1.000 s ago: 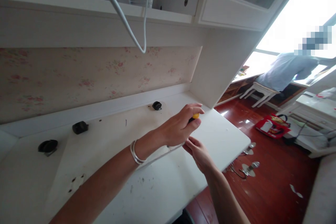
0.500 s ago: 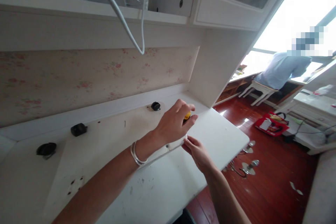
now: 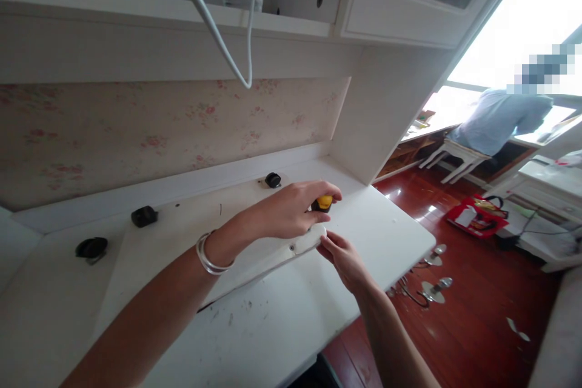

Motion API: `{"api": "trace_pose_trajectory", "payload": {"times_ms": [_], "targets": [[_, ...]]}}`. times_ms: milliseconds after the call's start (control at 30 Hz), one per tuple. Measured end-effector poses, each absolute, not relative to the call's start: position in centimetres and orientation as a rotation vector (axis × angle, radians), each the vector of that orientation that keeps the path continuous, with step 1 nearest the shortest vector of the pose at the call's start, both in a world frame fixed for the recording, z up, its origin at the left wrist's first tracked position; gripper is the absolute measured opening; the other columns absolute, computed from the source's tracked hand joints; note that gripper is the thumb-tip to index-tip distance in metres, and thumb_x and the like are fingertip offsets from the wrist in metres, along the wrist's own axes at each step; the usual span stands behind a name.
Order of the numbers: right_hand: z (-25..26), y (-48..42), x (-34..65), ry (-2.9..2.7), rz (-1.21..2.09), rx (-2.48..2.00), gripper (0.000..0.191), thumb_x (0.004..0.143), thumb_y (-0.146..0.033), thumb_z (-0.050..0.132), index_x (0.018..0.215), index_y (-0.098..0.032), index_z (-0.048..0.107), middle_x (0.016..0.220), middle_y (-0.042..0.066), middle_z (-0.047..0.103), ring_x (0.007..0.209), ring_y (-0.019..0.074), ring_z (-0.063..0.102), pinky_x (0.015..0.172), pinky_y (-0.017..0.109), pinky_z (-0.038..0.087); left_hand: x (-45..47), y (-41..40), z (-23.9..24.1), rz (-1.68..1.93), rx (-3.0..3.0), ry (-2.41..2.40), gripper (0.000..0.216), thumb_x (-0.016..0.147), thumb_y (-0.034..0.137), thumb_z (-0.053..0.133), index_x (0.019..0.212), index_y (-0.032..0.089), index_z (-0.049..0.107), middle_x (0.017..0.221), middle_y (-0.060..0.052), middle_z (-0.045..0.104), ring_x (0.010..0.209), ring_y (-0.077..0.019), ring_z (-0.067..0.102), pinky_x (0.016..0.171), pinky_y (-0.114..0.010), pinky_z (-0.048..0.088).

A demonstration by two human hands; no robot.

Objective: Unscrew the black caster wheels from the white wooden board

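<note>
My left hand (image 3: 286, 211), with a silver bracelet on the wrist, is wrapped around a short screwdriver with a yellow and black handle (image 3: 323, 202). The tool stands upright over the rounded end of a long white bracket (image 3: 277, 253) that lies on the white desk top (image 3: 282, 315). My right hand (image 3: 344, 257) is just below, its fingertips pinched against the end of that bracket. A screw head shows in the bracket a little left of the hands.
Three black fittings (image 3: 144, 216) sit along the back of the desk. A white cable (image 3: 213, 24) hangs from the shelf above. Chrome hardware (image 3: 434, 291) lies on the red wood floor, near a red bag (image 3: 476, 216). A person in a light blue shirt (image 3: 498, 118) sits by the window.
My left wrist has turned on the screwdriver handle and the forearm has dropped lower. More of the white bracket shows now. My right hand has stayed at the bracket's end.
</note>
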State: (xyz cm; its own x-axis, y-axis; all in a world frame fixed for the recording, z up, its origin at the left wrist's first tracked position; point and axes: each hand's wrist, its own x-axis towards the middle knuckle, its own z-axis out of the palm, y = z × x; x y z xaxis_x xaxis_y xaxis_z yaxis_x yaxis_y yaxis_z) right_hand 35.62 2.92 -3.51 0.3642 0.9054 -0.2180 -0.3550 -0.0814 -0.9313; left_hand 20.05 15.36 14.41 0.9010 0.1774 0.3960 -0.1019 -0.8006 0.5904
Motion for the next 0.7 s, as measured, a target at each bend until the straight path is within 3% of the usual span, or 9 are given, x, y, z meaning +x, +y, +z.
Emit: {"api": "trace_pose_trajectory", "payload": {"times_ms": [100,200,300,467,600,700], "targets": [[-3.3,2.8,35.5,-0.607,1.148,-1.23,0.035,0.079,-0.046,0.074,0.102,-0.02,0.074,0.107,0.005,0.072,0.103,0.0217,0.063,0.105,0.04,0.043,20.5,15.3,13.7,0.755,2.563,0.202,0.024,0.084,0.036,0.069,0.102,0.024,0.058,0.097,0.0,0.06,0.084,-0.0135,0.059,0.079,-0.029,0.049],[-3.4,2.8,35.5,-0.612,1.148,-1.233,0.034,0.08,-0.046,0.073,0.102,-0.02,0.074,0.106,0.005,0.072,0.101,0.021,0.064,0.105,0.04,0.043,21.5,14.8,12.5,0.955,2.603,0.369,0.03,0.087,0.049,0.062,0.098,0.021,0.056,0.094,-0.003,0.056,0.083,-0.0159,0.057,0.077,-0.033,0.049],[-3.8,2.8,35.5,-0.593,1.156,-1.228,0.035,0.079,-0.046,0.074,0.103,-0.021,0.074,0.107,0.004,0.072,0.101,0.0205,0.064,0.105,0.039,0.043,22.3,14.1,11.7,1.002,2.481,0.298,0.022,0.094,0.04,0.051,0.106,0.021,0.048,0.109,-0.009,0.056,0.098,-0.0189,0.058,0.086,-0.037,0.051],[-4.0,2.8,35.6,-0.587,1.154,-1.226,0.033,0.079,-0.046,0.074,0.101,-0.021,0.073,0.105,0.004,0.072,0.101,0.0196,0.063,0.104,0.038,0.044,21.9,13.6,11.8,0.743,2.268,0.032,0.022,0.093,0.02,0.044,0.112,0.026,0.036,0.137,-0.012,0.048,0.126,-0.0182,0.05,0.105,-0.042,0.044],[-3.8,2.7,35.5,-0.585,1.163,-1.226,0.033,0.079,-0.045,0.074,0.101,-0.02,0.073,0.105,0.004,0.072,0.101,0.0198,0.064,0.104,0.038,0.045,21.4,14.1,12.2,0.654,2.314,0.086,0.028,0.092,0.02,0.042,0.119,0.026,0.035,0.148,-0.013,0.041,0.123,-0.0215,0.054,0.1,-0.045,0.046],[-3.5,2.7,35.5,-0.581,1.164,-1.231,0.035,0.078,-0.045,0.074,0.103,-0.021,0.073,0.106,0.004,0.072,0.102,0.0204,0.064,0.105,0.038,0.044,21.6,14.6,12.2,0.7,2.326,0.172,0.03,0.092,0.033,0.054,0.118,0.026,0.041,0.125,-0.007,0.06,0.105,-0.0192,0.062,0.09,-0.037,0.05]]}}
